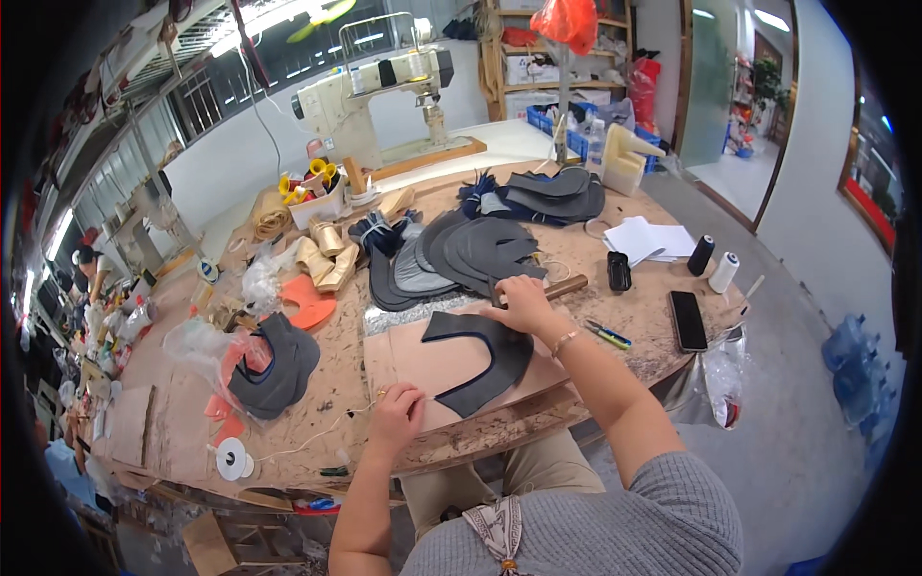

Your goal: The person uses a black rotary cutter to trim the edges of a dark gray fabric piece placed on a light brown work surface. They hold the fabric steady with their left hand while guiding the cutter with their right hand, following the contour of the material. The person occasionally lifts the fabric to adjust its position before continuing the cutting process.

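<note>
A dark grey horseshoe-shaped piece, edged in blue along its inner curve, lies on a pale board in front of me. My right hand is closed around a hammer near its dark head, at the piece's far edge. The hammer's wooden handle sticks out to the right. At the board's near left part rests my left hand, fingers loosely bent and nothing visible in them. It sits just left of the piece's near end, apart from it.
Stacked grey pieces lie beyond the board, and more at left beside plastic film. A phone, thread spools, a pen-like tool and a black box are at right. A sewing machine stands behind.
</note>
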Demonstrator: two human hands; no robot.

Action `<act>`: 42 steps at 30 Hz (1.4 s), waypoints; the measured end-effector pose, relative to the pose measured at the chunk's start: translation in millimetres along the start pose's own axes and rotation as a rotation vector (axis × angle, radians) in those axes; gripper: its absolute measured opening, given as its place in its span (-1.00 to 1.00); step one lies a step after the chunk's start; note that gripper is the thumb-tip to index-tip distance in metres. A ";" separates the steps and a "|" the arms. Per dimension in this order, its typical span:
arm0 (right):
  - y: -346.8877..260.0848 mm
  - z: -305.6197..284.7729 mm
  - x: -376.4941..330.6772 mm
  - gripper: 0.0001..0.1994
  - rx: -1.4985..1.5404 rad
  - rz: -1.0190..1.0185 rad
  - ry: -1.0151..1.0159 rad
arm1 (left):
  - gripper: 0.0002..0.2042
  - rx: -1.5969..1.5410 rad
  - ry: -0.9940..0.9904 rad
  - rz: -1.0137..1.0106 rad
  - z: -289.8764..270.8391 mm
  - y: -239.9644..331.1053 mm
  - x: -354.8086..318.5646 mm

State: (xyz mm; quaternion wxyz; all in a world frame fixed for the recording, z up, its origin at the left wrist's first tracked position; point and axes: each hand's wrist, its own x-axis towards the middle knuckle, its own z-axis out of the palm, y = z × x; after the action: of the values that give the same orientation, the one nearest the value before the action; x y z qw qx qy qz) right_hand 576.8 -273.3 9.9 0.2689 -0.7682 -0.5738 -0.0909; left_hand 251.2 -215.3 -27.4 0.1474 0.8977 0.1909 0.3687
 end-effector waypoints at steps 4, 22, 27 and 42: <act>38.1 -28.3 -46.2 -0.67 0.212 0.122 0.201 | -0.91 0.012 0.011 -0.026 -1.6 -3.2 -12.5; -96.9 -32.0 -104.5 -0.77 0.214 -0.223 0.045 | -0.87 0.110 -0.036 -0.070 10.9 -8.7 -6.9; -125.0 6.5 -99.9 -0.81 0.076 -0.411 0.011 | -0.85 0.128 -0.028 -0.054 6.8 -7.5 -8.1; -86.1 -17.8 -80.4 -0.85 0.235 -0.216 0.031 | -0.86 0.078 -0.028 -0.101 10.8 -7.1 -11.3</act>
State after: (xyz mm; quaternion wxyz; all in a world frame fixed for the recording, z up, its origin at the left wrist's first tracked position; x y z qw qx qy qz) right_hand 473.5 -332.5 15.4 0.3545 -0.6637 -0.6556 -0.0633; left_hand 249.9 -215.4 -44.5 0.1335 0.8972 0.2478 0.3404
